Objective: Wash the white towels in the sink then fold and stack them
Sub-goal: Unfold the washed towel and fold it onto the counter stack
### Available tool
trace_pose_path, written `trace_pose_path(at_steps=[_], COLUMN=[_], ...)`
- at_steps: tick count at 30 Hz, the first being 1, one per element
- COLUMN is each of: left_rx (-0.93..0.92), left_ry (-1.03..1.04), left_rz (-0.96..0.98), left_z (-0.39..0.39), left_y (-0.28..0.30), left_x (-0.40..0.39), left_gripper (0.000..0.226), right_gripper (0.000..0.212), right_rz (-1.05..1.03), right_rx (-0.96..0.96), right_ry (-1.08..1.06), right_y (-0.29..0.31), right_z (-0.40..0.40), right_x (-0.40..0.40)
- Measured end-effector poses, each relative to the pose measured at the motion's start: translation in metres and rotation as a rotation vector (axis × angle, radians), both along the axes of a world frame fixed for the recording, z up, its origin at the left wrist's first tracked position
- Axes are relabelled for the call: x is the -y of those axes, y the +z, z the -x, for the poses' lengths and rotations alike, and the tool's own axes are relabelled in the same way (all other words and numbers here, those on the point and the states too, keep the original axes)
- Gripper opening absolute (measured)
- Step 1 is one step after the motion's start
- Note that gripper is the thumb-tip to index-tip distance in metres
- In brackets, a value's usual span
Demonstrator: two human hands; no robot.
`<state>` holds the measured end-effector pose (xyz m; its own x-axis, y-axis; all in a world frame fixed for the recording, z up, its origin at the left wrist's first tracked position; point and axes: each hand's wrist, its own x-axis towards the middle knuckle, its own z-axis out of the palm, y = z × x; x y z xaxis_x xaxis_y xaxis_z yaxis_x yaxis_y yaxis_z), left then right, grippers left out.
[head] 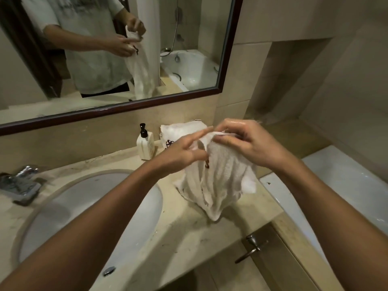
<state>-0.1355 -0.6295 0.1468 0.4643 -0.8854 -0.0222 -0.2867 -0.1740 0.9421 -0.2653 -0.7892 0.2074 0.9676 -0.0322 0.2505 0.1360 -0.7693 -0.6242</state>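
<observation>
Both forearms reach up from six o'clock toward the middle of the view. Below the left one, at eight o'clock, sits the oval white sink (pixel 63 211), set into a beige stone tabletop (pixel 195 234). A metal lever handle (pixel 251 247) sticks out of the cabinet front at five o'clock.

Near the centre, the left hand (pixel 178 154) and the right hand (pixel 243 141) hold a white towel (pixel 216 181) up by its top edge. The left grip is clamped on the cloth between thumb and curled fingers, with the forefinger stretched out along the hem; the right grip pinches the same edge just beside it. The towel hangs in loose folds, its lower end resting on the tabletop at the right of the sink, and a dark embroidered mark shows just under the left hand.

Behind the hands, toward twelve o'clock, a stack of folded white towels (pixel 180 131) lies on the tabletop against the wall, with a white pump bottle (pixel 145 144) just to its left. At nine o'clock is the blurred chrome tap (pixel 21 183). A white bathtub (pixel 346 192) fills three o'clock, and a dark-framed mirror (pixel 226 59) spans the wall above.
</observation>
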Motion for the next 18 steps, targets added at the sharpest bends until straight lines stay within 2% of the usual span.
trace_pose_path(at_steps=[3, 5, 7, 10, 12, 14, 15, 18], left_rx=[0.236, 0.418, 0.429, 0.519, 0.561, 0.421, 0.384, 0.498], left_ry=[-0.017, -0.005, 0.104, 0.285, 0.263, 0.193, 0.179, 0.223], left_rz=[-0.104, -0.160, -0.062, 0.131, 0.199, 0.197, 0.174, 0.054], left_z=[0.002, 0.004, 0.004, 0.004, 0.002, 0.003, 0.003, 0.000], left_y=[-0.007, -0.015, -0.020, -0.020, -0.016, -0.013, -0.013, -0.021], left_x=[0.000, -0.001, -0.004, -0.009, -0.011, -0.015, -0.017, -0.028], left_gripper=[0.048, 0.058, 0.063, 0.043, 0.023, 0.012, 0.014, 0.029], right_gripper=[0.029, 0.027, 0.025, 0.029, 0.044, 0.050, 0.044, 0.019], right_rz=[0.012, 0.030, 0.016, 0.010, 0.018, 0.107, 0.194, 0.366], right_rx=[-0.057, -0.078, -0.077, -0.092, -0.209, -0.373, -0.439, -0.494], right_ry=[0.069, 0.093, 0.059, -0.071, -0.135, -0.143, -0.138, -0.157], right_y=[0.007, 0.006, 0.004, 0.004, 0.006, 0.005, 0.002, -0.009], right_z=[0.005, 0.009, 0.013, 0.016, 0.015, 0.012, 0.010, 0.004], right_x=[0.002, 0.005, 0.010, 0.014, 0.014, 0.012, 0.013, 0.019])
